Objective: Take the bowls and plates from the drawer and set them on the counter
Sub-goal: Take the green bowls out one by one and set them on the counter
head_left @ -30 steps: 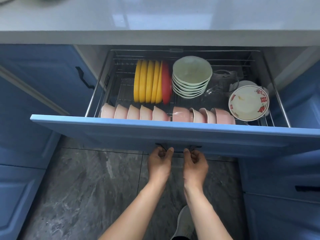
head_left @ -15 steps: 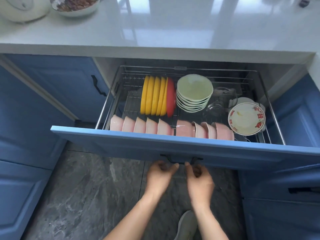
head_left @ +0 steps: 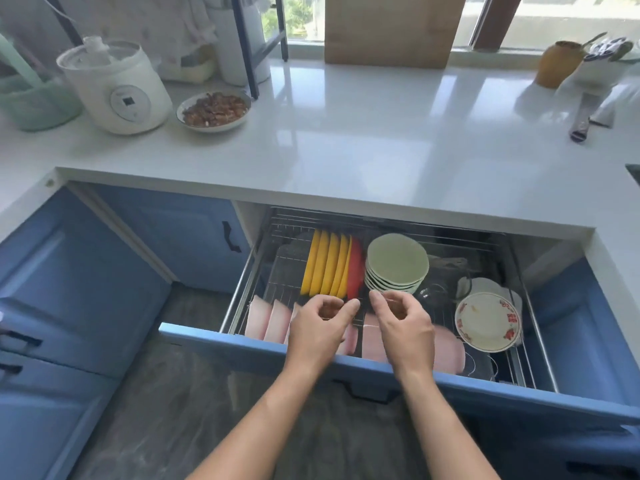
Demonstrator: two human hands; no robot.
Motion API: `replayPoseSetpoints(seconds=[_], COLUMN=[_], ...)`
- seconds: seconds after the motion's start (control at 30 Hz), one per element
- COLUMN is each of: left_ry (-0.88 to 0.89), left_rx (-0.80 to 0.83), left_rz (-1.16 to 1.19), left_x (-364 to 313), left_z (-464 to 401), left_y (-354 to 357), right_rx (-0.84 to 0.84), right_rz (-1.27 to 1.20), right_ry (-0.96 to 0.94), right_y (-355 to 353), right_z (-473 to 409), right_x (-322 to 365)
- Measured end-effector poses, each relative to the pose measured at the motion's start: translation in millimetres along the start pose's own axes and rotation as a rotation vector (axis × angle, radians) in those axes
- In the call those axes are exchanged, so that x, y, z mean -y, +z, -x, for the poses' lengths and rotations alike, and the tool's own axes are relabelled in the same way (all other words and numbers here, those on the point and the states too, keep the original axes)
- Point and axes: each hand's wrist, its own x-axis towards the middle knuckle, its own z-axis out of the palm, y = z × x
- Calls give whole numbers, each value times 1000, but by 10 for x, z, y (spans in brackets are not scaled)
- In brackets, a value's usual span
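Pink bowls [head_left: 268, 320] line the front of the open blue drawer [head_left: 242, 351], yellow plates [head_left: 325, 268] upright behind them. Left hand [head_left: 317, 327] and right hand [head_left: 403, 325] hover above, each grip loosely curled, holding nothing. Green bowls [head_left: 397, 263] sit stacked beyond, below the white desk [head_left: 346, 143].

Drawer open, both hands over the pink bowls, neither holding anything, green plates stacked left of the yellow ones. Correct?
One thing is off: the stack of green plates sits to the right of the yellow plates, past the red plate, as the head view shows. The rest holds: the drawer is open, and the left hand and right hand hover empty over the pink bowls.
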Motion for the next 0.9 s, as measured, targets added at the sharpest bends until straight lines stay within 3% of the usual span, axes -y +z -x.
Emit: replayPoseSetpoints(seconds=[0.23,0.47,0.7,0.9], left_ry=[41,2,70,92], left_rx=[21,79,169,230], left_rz=[-190,-180,-297,-215], left_x=[-220,-7,183,314], left_z=[-892,-1542,-1874,-1901], left_y=[701,1249,1325,1334], right_rx=[-45,24,137,123], right_rz=[102,212,187,139], right_ry=[74,199,197,148], right_y=[-98,-189,-40,11], right_z=[-1068,-1801,-2062,-2075], right_x=[-219,-791,-1116,-1188])
